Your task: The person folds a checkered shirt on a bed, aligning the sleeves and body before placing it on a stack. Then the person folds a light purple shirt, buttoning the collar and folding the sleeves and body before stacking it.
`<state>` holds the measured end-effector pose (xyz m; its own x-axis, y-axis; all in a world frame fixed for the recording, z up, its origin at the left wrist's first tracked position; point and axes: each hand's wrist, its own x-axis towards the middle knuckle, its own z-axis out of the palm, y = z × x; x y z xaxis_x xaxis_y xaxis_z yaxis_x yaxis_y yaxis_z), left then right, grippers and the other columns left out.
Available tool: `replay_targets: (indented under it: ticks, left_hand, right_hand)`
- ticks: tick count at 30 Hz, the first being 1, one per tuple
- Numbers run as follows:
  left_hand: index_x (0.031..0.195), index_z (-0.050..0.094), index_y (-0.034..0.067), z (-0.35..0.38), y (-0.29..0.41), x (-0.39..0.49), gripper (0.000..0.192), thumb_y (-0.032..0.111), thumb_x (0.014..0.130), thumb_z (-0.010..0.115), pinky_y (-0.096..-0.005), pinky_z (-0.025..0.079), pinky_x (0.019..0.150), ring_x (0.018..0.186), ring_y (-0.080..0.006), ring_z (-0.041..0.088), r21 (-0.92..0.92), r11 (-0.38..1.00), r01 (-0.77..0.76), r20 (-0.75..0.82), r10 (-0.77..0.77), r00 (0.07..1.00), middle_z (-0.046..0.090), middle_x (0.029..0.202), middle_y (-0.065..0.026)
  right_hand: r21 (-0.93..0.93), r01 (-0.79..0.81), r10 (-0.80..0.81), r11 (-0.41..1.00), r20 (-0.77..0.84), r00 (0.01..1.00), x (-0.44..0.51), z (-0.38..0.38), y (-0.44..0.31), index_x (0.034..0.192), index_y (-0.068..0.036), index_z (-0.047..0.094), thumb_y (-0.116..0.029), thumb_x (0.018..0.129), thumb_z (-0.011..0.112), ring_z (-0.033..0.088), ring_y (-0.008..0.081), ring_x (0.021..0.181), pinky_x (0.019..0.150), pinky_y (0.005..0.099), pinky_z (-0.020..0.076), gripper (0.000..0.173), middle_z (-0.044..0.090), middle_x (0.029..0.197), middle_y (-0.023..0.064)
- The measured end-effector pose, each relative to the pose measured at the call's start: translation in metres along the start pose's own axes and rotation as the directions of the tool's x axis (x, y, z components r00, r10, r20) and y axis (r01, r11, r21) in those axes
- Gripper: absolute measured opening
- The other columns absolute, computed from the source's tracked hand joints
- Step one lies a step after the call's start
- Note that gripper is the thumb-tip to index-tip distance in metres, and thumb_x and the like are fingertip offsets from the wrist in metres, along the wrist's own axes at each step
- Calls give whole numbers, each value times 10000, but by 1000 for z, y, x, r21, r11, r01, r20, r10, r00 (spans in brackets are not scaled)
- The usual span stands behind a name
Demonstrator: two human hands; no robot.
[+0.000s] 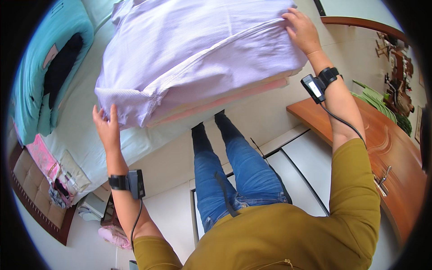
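A lavender textured cloth (189, 44), like a bedspread or blanket, lies over a stack of cream and pink layers (229, 98) on the bed. A long raised fold crosses it diagonally. My right hand (303, 32) is at its far right edge, thumb and fingers pinching the end of that fold. At the near left corner is my left hand (108, 126), thumb and fingers apart around the bunched cloth; whether they grip it is hard to make out. Each wrist wears a strapped black device with a cable.
A pale bed sheet (135, 141) covers the bed. At left lie a folded turquoise quilt (33, 84) and a pink cloth (42, 157), near a padded headboard (40, 189). An open wooden door (368, 135) with a metal handle stands right. Green chairs (374, 99) show beyond it.
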<state>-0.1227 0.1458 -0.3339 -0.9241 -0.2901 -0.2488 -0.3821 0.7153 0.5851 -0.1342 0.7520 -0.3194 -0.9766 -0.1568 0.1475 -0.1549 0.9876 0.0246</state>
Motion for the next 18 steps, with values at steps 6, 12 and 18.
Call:
replay_targets:
  ticks: [6, 12, 18]
  left_hand:
    - [1185, 589, -79, -4, -5, 31, 482, 220, 844, 752, -281, 479, 804, 854, -160, 622, -259, 966, 26, 150, 13, 989, 676, 996, -115]
    - [1047, 637, -46, -44, -2, -25, 295, 189, 884, 712, -280, 461, 793, 853, -116, 567, -301, 953, -32, -2, 33, 999, 648, 953, -53]
    - [1169, 608, -15, -83, -17, -169, 246, 144, 985, 569, -291, 443, 940, 1051, -152, 572, -392, 919, 30, -14, -39, 999, 620, 1140, -63]
  right_hand:
    - [133, 6, -3, 991, -23, 1000, 1, -1, 10, 983, -72, 651, -93, 820, 643, 605, 289, 1038, 901, 367, 484, 165, 660, 1121, 86]
    - [562, -180, 265, 808, -74, 961, -56, -53, -8, 1053, -53, 659, -66, 858, 629, 649, 221, 976, 877, 319, 504, 198, 695, 1027, 84]
    - [479, -274, 342, 834, -58, 938, -170, -102, -42, 957, -23, 587, 1, 840, 570, 572, 316, 1128, 971, 373, 438, 120, 609, 1213, 172]
